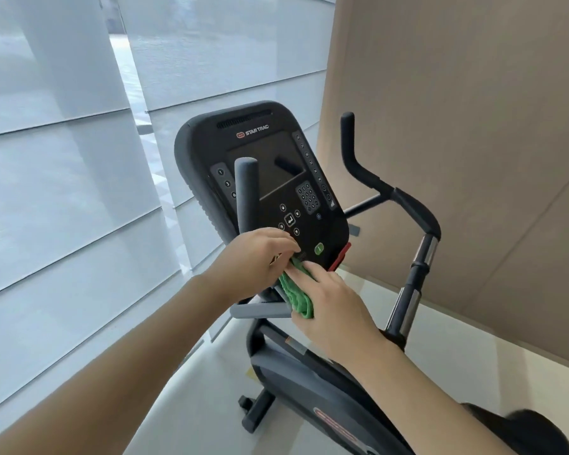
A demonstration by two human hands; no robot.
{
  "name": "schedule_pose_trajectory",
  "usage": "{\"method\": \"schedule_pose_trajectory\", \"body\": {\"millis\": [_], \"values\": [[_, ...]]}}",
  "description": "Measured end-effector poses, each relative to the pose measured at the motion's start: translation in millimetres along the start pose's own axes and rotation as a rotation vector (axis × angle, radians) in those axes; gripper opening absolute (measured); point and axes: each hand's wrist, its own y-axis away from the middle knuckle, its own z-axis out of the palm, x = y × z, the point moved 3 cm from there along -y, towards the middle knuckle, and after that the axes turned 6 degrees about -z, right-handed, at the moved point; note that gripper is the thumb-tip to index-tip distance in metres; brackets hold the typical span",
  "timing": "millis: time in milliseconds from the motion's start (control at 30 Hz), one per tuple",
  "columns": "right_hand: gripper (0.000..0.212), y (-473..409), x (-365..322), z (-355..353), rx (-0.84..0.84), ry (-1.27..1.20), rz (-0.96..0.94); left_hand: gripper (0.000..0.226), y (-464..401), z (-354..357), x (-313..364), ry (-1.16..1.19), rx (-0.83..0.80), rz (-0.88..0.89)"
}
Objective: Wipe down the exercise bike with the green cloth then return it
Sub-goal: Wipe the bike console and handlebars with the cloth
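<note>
A black exercise bike [312,372] stands before me, its console [266,172] with a dark screen and keypad facing me. A folded green cloth [296,295] lies just below the console's lower edge. My left hand [257,257] reaches in from the left, its fingertips curled onto the cloth's upper end. My right hand [329,300] lies over the cloth from the right, index finger stretched along it. Much of the cloth is hidden under both hands. The left handlebar post [245,192] rises in front of the console; the right handlebar [408,205] curves off to the right.
White window blinds [63,192] fill the left side, a beige wall [473,142] the right. The pale floor [211,389] surrounds the bike's base. The dark saddle [532,428] shows at the lower right corner.
</note>
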Motion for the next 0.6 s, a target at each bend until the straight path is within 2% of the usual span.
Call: {"method": "schedule_pose_trajectory", "body": {"millis": [100,200,400,500,600], "values": [[0.066,30,0,-10,-0.012,0.066,-0.094,0.018,2,13,7,0.119,0.021,-0.054],[0.077,54,7,-26,-0.049,0.077,-0.134,0.019,-6,23,20,0.191,0.026,-0.053],[0.065,87,52,-74,0.116,0.066,0.079,0.027,-17,60,64,0.295,-0.056,-0.044],[0.056,105,84,-66,0.093,0.072,0.118,0.037,-10,88,76,0.221,-0.101,-0.097],[0.044,115,106,-38,0.043,0.03,0.027,0.04,-5,104,79,0.041,-0.069,-0.072]]}}
